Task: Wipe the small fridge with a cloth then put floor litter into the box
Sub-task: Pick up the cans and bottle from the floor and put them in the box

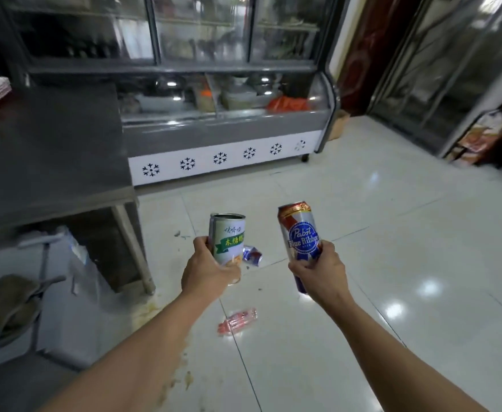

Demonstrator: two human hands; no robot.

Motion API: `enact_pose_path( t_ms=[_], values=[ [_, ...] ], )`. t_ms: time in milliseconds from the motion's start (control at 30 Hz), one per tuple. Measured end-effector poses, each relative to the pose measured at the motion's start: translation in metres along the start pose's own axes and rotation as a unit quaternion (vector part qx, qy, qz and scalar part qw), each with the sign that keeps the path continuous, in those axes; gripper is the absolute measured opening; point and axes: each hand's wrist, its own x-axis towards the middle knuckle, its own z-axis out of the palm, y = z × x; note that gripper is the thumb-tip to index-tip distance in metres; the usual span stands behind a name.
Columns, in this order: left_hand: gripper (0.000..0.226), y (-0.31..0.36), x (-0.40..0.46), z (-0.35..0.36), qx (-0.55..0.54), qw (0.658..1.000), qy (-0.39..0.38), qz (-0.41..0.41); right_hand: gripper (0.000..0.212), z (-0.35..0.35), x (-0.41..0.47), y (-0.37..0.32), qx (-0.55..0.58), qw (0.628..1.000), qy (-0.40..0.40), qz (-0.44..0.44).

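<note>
- A person stands on a white tiled floor (pixel 362 218) in a shop kitchen, both arms stretched forward, a drink can upright in each grip.
- The left hand (pixel 206 270) curls its fingers round the lower half of a pale open-topped can (pixel 228 236) with green lettering; the right hand (pixel 318 269) wraps round the lower part of a red, white and blue beer can (pixel 298 230), which tilts slightly left at the top.
- Litter remains on the floor: a crushed blue wrapper (pixel 252 255) lies just beyond and between the two hands, and a flattened pink plastic bottle (pixel 237 321) lies nearer the person, below the left forearm, its long axis running from lower left to upper right.
- Of the two, the left hand is the nearer to both pieces, though both hands are full, so the cans likely have to go into the box first.
- A cardboard box (pixel 337 126), possibly the target, sits well ahead to the right, beside the end of the glass-fronted display fridge (pixel 223 123); whether it is the one meant cannot be told.
- A grey steel desk (pixel 50 159) stands to the left, with yellowish spills on the tiles by its leg.
</note>
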Motion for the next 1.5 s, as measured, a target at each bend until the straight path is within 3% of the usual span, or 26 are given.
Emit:
enact_pose_path(
  t_ms=[333,967,1500],
  values=[
    [0.070,0.103,-0.005,0.036,-0.115,0.986,-0.112,0.052,0.061,-0.112,0.021,-0.006,0.021,0.998,0.056,-0.003],
    [0.065,0.324,0.053,0.303,-0.085,0.983,-0.136,0.089,0.062,-0.326,0.242,0.134,0.034,0.997,0.069,0.012],
    [0.066,0.473,0.241,0.492,-0.107,0.970,-0.187,0.113,0.059,-0.439,0.487,0.182,0.023,0.990,0.129,0.058]
  ],
)
